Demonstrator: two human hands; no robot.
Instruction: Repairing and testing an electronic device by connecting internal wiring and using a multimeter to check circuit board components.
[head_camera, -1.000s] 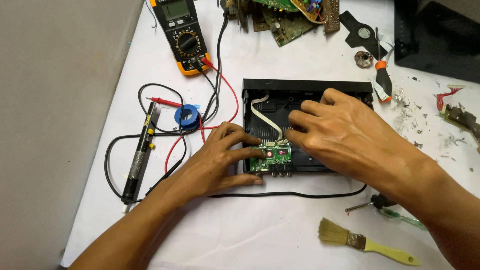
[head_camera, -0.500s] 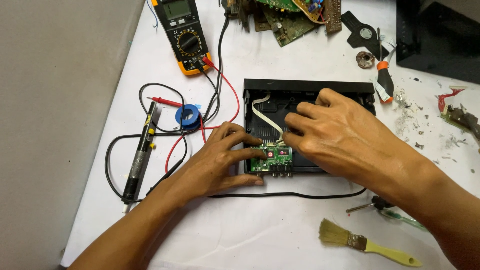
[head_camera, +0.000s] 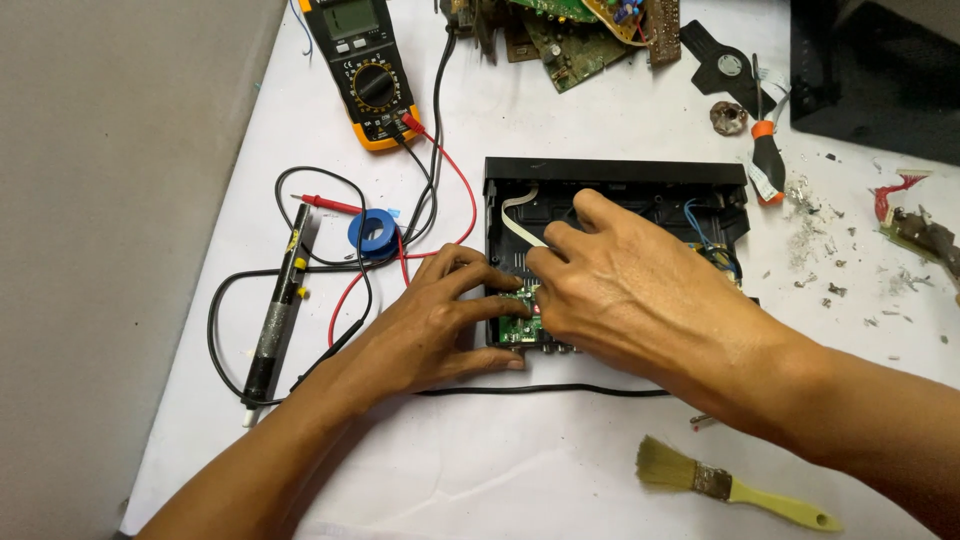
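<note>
Near edge: 1 paint brush (head_camera: 735, 483), tan bristles, metal ferrule, pale yellow flat handle, lying on the white table (head_camera: 500, 480), well apart from the hands.

Black cable (head_camera: 560, 390), thin, round, running along the front of the case, just below both hands.

Left hand (head_camera: 440, 320), palm down at the front left corner of the case, fingers spread and pressing on the green circuit board (head_camera: 520, 322); it braces rather than grips.

Right hand (head_camera: 630, 290), laid over the board from the right, fingers bent toward its left part. Whether they pinch something cannot be told; the fingertips hide the contact.

Green circuit board: small, glossy, studded with parts, seated in the front left of the black case (head_camera: 620, 180), a shallow open rectangular tray of matt plastic. 1 white flat ribbon cable (head_camera: 520, 225) curves from the rear wall toward the board.

Handling note, as judgement: hold the board by its edges, keep the case steady with the bracing hand, move the board level, spare the ribbon any sharp bend.

Left of case: 1 soldering iron (head_camera: 275, 320), black with scuffed grey barrel; 1 blue tape roll (head_camera: 373, 232); red and black probe leads (head_camera: 440, 170).

Far: 1 multimeter (head_camera: 365, 70), yellow and black, rotary dial; scrap circuit boards (head_camera: 570, 40); 1 screwdriver (head_camera: 767, 160), orange collar; grey debris (head_camera: 815, 215).
</note>
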